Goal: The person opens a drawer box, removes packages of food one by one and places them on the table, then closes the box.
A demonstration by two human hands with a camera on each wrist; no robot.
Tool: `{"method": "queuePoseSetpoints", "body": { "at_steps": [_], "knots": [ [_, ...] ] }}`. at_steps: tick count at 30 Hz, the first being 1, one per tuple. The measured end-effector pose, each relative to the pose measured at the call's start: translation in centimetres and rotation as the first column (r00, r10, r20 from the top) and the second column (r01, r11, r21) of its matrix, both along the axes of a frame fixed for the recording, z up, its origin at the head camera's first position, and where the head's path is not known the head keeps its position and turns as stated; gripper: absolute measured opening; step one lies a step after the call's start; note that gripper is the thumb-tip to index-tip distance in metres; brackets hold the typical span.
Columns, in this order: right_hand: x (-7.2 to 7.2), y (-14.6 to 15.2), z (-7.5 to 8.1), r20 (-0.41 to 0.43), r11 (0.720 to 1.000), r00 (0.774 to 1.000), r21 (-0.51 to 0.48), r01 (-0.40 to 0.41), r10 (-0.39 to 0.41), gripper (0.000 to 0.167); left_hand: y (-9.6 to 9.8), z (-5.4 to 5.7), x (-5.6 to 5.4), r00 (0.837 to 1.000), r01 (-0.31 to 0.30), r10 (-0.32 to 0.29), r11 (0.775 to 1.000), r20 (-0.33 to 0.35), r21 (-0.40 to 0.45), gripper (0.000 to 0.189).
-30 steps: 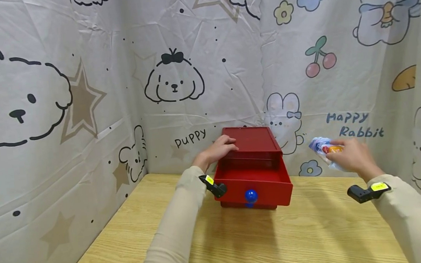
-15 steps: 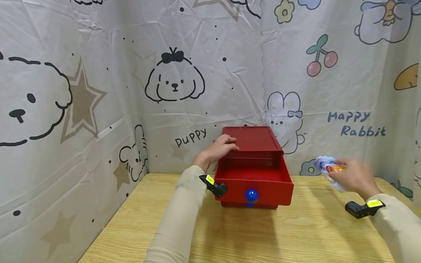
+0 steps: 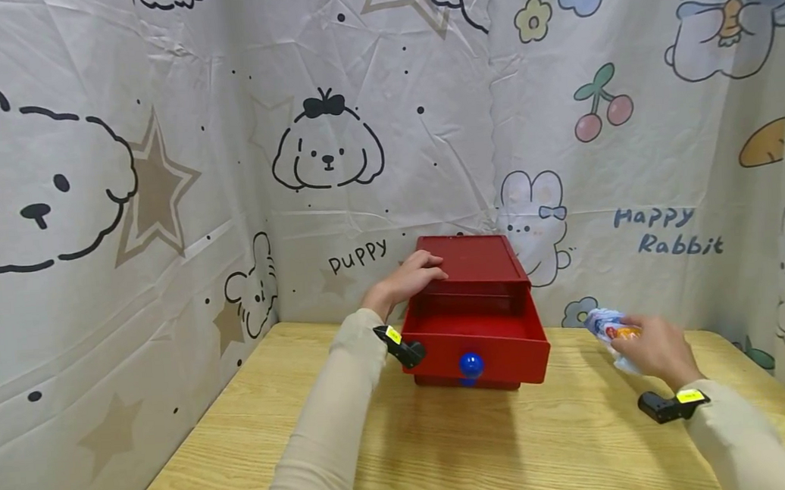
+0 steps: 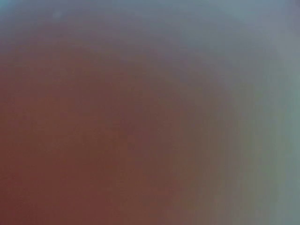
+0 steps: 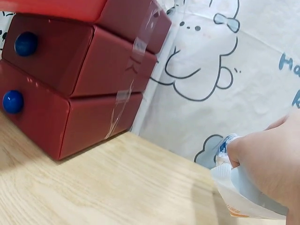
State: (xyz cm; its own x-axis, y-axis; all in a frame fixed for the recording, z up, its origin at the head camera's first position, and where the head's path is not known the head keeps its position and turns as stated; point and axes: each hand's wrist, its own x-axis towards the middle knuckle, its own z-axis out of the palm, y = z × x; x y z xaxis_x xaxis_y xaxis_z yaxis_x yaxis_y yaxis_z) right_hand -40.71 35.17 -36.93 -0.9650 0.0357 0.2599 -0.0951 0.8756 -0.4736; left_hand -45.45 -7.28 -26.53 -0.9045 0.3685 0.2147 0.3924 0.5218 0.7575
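Note:
A red drawer cabinet (image 3: pixel 481 257) stands on the table, its top drawer (image 3: pixel 509 352) pulled out and no contents visible inside. The drawer front bears a round blue knob (image 3: pixel 471 365). On the cabinet's top left edge rests my left hand (image 3: pixel 405 280), fingers lying over the top; the thumb is hidden. My right hand (image 3: pixel 659 349) is right of the cabinet, apart from it, pinching a crinkled plastic packet (image 3: pixel 603 326) in white and blue with an orange patch. In the right wrist view the packet (image 5: pixel 248 197) hangs below my fingers. The left wrist view is only a blur.
Two lower drawers with blue knobs (image 5: pixel 13 101) are closed, and clear tape (image 5: pixel 123 97) runs down the cabinet's side. Behind the wooden table (image 3: pixel 434 454) hangs a printed cloth (image 3: pixel 385 139) with cartoon animals, which also lines the left and right sides.
My right hand has lowered with the packet toward the table, mostly in the first half second. The left hand stays on the cabinet, and the drawer has not moved.

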Motion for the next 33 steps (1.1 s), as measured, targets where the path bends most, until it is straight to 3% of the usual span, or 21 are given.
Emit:
{"method": "queuePoseSetpoints", "body": {
  "at_steps": [6, 11, 17, 24, 33],
  "knots": [
    [-0.1, -0.1, -1.5, 0.066, 1.000, 0.998, -0.018, 0.014, -0.012, 0.068, -0.1, -0.1, -0.2, 1.000, -0.002, 0.002, 1.000, -0.003, -0.001, 0.053],
    [-0.2, -0.2, -2.6, 0.059, 1.000, 0.998, 0.000, 0.017, -0.017, 0.066, -0.1, -0.1, -0.3, 1.000, -0.007, 0.007, 1.000, -0.002, -0.003, 0.053],
    [-0.4, -0.2, -3.5, 0.076, 1.000, 0.997, 0.002, 0.027, -0.028, 0.066, 0.0, -0.5, -1.4, 1.000, -0.016, 0.016, 1.000, 0.016, -0.003, 0.053],
    [-0.6, -0.1, -4.2, 0.031, 0.999, 0.999, 0.043, 0.018, -0.020, 0.065, -0.2, -1.0, -2.5, 1.000, -0.012, 0.012, 1.000, 0.025, 0.005, 0.053],
    [-0.6, -0.3, -4.6, 0.037, 0.998, 0.999, 0.066, 0.020, -0.023, 0.068, 0.0, -0.2, -0.6, 1.000, -0.011, 0.011, 1.000, 0.020, 0.003, 0.054]
  ]
}}
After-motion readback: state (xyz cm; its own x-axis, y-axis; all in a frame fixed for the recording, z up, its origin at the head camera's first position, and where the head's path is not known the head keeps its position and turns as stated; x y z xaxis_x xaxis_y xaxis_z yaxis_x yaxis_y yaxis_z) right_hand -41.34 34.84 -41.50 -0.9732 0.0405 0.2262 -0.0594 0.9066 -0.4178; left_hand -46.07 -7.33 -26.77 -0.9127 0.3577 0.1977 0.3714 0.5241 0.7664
